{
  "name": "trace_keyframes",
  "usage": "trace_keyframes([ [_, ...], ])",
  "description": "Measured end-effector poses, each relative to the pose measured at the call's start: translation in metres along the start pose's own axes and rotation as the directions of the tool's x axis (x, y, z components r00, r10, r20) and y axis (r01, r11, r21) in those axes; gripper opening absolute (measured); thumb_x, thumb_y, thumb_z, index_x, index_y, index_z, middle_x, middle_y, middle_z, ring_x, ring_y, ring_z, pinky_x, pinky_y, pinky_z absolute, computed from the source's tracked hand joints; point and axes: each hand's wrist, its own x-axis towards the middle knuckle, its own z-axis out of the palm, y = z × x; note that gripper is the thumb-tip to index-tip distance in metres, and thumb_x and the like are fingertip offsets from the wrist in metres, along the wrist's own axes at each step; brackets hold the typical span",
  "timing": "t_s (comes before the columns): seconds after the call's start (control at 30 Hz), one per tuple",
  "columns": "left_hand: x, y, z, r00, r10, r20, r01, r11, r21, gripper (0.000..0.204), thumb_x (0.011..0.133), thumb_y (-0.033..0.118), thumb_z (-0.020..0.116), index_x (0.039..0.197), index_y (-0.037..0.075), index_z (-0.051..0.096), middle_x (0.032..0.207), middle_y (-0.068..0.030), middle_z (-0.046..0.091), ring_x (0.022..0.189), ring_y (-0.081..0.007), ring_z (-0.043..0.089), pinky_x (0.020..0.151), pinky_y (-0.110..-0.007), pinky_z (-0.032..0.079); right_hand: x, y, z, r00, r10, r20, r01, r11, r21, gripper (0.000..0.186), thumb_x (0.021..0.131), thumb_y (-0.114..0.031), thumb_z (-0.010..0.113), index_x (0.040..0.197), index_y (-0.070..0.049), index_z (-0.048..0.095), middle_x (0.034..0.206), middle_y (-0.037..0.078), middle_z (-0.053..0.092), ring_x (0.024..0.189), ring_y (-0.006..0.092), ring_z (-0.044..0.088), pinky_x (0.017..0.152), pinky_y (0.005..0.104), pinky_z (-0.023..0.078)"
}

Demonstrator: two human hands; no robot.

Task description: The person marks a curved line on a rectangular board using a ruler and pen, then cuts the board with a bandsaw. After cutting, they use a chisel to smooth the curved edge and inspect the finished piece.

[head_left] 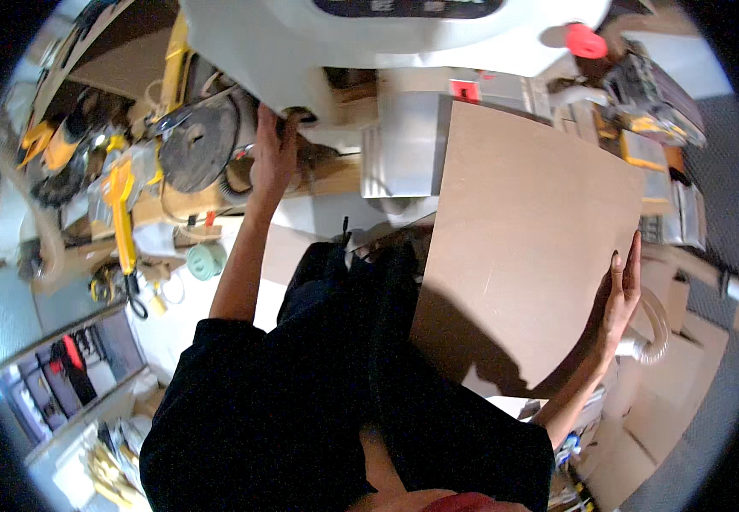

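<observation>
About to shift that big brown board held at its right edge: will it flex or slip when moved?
The brown board looks flat and thin with straight edges, so probably stiff, perhaps bowing slightly. Its wide face and smooth surface suggest it could swing or slide, since only the right hand grips one edge. The left hand is away on the white machine, so the board is likely awkward rather than heavy.

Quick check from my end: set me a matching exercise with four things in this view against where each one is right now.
Things:
1. left hand
2. right hand
3. brown board
4. red knob

Places:
A. top right, on the white machine
B. gripping the board's right edge
C. reaching up under the machine's white housing
D. held over the metal table, right of the body

Pairs: 1-C, 2-B, 3-D, 4-A
</observation>
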Motion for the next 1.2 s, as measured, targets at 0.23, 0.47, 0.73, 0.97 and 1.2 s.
trace_keyframes([
  [0.23, 0.022, -0.007, 0.011, 0.963, 0.200, 0.179, -0.179, 0.976, -0.124, 0.059, 0.093, 0.008, 0.049, 0.138, -0.002, 0.014, 0.124, -0.0300, 0.043, 0.107, -0.0370, 0.053, 0.089, -0.040, 0.044, -0.106, -0.088, -0.016, 0.904, -0.153, -0.399, -0.012, 0.925, -0.381, 0.050, 0.091, -0.008, 0.052, 0.138, -0.002, 0.035, 0.145, 0.012, 0.031, 0.136, 0.0213, 0.025, 0.111, 0.0341, 0.020],
  [0.47, 0.015, 0.012, 0.001, 0.977, 0.161, 0.141, -0.147, 0.983, -0.106, 0.063, 0.093, 0.018, 0.050, 0.137, -0.009, 0.013, 0.128, -0.0375, 0.035, 0.116, -0.0446, 0.044, 0.094, -0.046, 0.038, -0.253, -0.138, 0.080, 0.583, -0.298, -0.756, -0.057, 0.913, -0.404, 0.052, 0.090, -0.008, 0.056, 0.138, -0.010, 0.038, 0.142, 0.006, 0.038, 0.108, 0.0104, 0.030, 0.088, 0.0242, 0.026],
  [0.73, 0.002, 0.029, -0.042, 0.924, 0.383, 0.019, -0.322, 0.801, -0.505, 0.042, 0.091, 0.011, 0.053, 0.125, -0.002, 0.033, 0.129, -0.0213, 0.034, 0.117, -0.0298, 0.042, 0.099, -0.042, 0.038, -0.400, -0.180, 0.189, 0.220, -0.337, -0.915, -0.220, 0.897, -0.383, 0.053, 0.089, -0.011, 0.059, 0.138, -0.012, 0.038, 0.117, 0.001, 0.058, 0.056, -0.0002, 0.034, 0.047, 0.0164, 0.030],
  [0.97, -0.103, 0.149, -0.093, 0.426, 0.724, 0.542, 0.226, 0.495, -0.839, 0.040, 0.096, 0.025, 0.043, 0.126, -0.001, 0.038, 0.123, -0.0139, 0.046, 0.117, -0.0217, 0.045, 0.098, -0.035, 0.038, -0.506, -0.147, 0.252, 0.037, -0.292, -0.956, -0.053, 0.955, -0.293, 0.027, 0.090, -0.014, 0.061, 0.111, -0.001, 0.051, 0.088, 0.002, 0.062, 0.076, 0.0057, 0.055, 0.066, 0.0181, 0.042],
  [1.2, -0.224, 0.177, -0.124, 0.344, 0.694, 0.632, 0.312, 0.550, -0.775, 0.030, 0.098, 0.033, 0.044, 0.096, 0.003, 0.051, 0.082, 0.0004, 0.047, 0.080, -0.0087, 0.041, 0.072, -0.024, 0.036, -0.603, -0.147, 0.322, -0.170, -0.213, -0.962, -0.084, 0.976, -0.201, 0.023, 0.089, -0.013, 0.061, 0.106, -0.005, 0.049, 0.085, 0.001, 0.060, 0.070, 0.0054, 0.052, 0.061, 0.0195, 0.041],
])
